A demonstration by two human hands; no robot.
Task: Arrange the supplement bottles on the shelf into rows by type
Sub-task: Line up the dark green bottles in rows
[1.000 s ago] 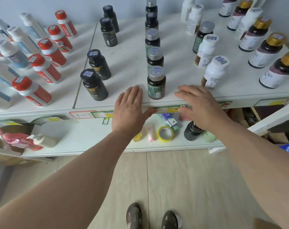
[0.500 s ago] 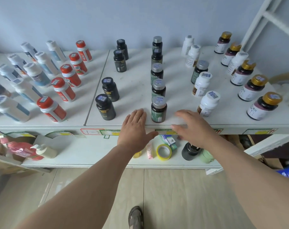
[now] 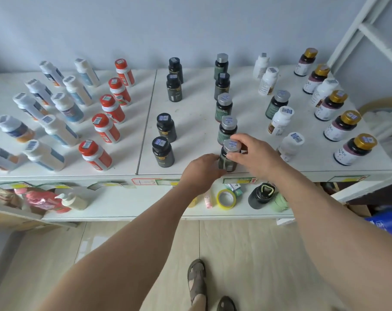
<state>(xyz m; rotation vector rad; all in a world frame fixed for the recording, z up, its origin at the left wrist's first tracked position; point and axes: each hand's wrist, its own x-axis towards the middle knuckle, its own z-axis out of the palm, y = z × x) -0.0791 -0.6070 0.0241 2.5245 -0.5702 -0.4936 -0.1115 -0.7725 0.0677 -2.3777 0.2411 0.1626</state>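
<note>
Both hands close on one silver-capped dark green bottle standing at the front edge of the white shelf — the nearest in its row of like bottles. The left hand wraps the bottle's lower body, while the right hand pinches the cap with thumb and fingers.
</note>
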